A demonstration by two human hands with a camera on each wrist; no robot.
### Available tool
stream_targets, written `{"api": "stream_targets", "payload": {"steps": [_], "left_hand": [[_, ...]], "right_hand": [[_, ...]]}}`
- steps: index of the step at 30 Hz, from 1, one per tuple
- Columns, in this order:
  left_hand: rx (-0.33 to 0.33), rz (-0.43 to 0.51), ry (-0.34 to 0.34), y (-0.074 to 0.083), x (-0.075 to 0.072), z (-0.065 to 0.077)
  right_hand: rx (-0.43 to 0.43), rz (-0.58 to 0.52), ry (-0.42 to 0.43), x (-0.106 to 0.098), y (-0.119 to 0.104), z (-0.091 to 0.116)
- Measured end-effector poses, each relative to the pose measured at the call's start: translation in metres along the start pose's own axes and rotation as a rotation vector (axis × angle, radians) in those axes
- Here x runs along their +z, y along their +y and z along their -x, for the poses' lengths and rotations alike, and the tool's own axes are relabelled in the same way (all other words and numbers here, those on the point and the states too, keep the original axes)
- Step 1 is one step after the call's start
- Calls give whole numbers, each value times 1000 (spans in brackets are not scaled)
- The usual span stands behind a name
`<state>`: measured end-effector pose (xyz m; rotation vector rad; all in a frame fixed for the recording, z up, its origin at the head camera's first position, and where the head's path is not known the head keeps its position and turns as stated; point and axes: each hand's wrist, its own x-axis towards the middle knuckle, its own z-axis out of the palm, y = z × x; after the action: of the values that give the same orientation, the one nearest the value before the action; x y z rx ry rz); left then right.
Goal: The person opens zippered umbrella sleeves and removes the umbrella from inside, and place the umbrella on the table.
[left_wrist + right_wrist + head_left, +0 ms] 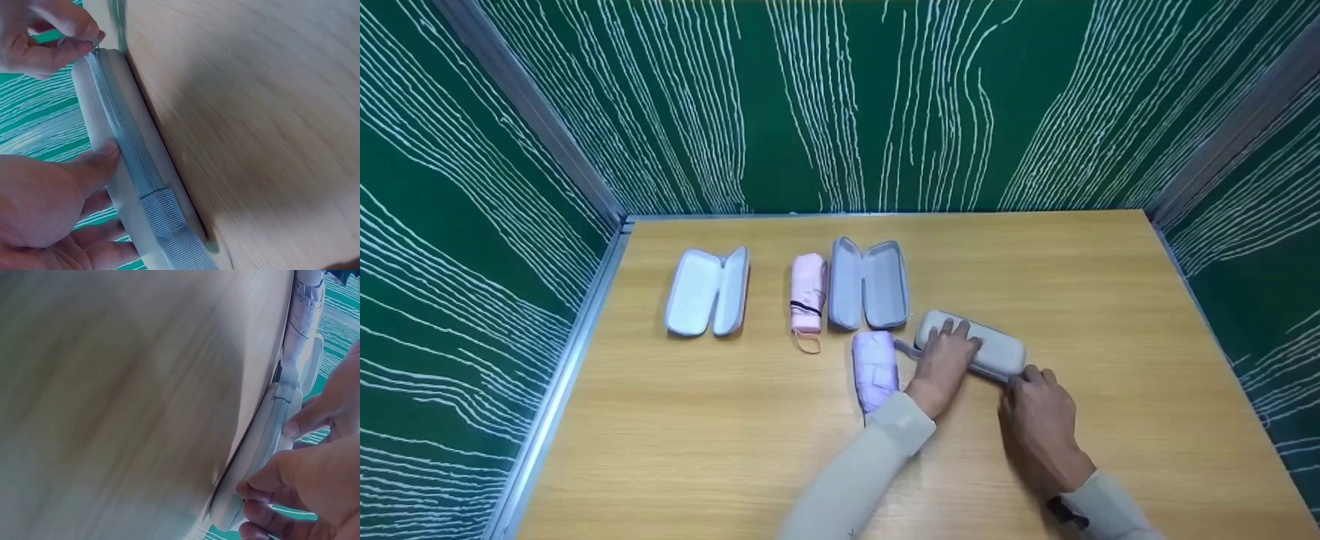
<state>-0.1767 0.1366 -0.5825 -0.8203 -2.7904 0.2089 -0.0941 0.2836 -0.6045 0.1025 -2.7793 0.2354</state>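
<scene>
A light grey hard zippered case [996,349] lies closed at an angle on the table, right of centre. My left hand [949,364] holds it, fingers across the top and thumb on the side by the zipper [121,121]. At the case's right end, the thumb and fingertips of my right hand [1044,416] pinch the small zipper pull [95,46]. A ribbed grey strap [174,225] extends from the opposite end. Just left of that strap is a folded purple umbrella [874,367], partly covered by my left sleeve.
Farther back, a grey case [885,292] stands open beside a folded pink umbrella [808,289] with a wrist loop. Another open case [695,289], white inside, is at the left. Green walls with white lines [825,97] enclose the wooden table [697,435] on three sides.
</scene>
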Motion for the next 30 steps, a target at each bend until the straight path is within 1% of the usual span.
{"api": "stream_targets", "payload": {"steps": [7,13,16,19,24,30], "left_hand": [[-8,-24,6,2,0,2],[-15,-77,8,4,-2,4],[-23,-91,24,5,-2,5],[-33,-83,55,6,-2,5],[-48,-67,95,8,-1,5],[-63,-73,96,11,1,5]], "right_hand": [[-7,29,30,3,-6,-3],[8,49,35,4,-12,-6],[14,57,38,5,-15,-7],[-6,64,74,7,-17,-9],[-61,83,165,12,-18,-12],[-56,80,172,16,-20,-13]]}}
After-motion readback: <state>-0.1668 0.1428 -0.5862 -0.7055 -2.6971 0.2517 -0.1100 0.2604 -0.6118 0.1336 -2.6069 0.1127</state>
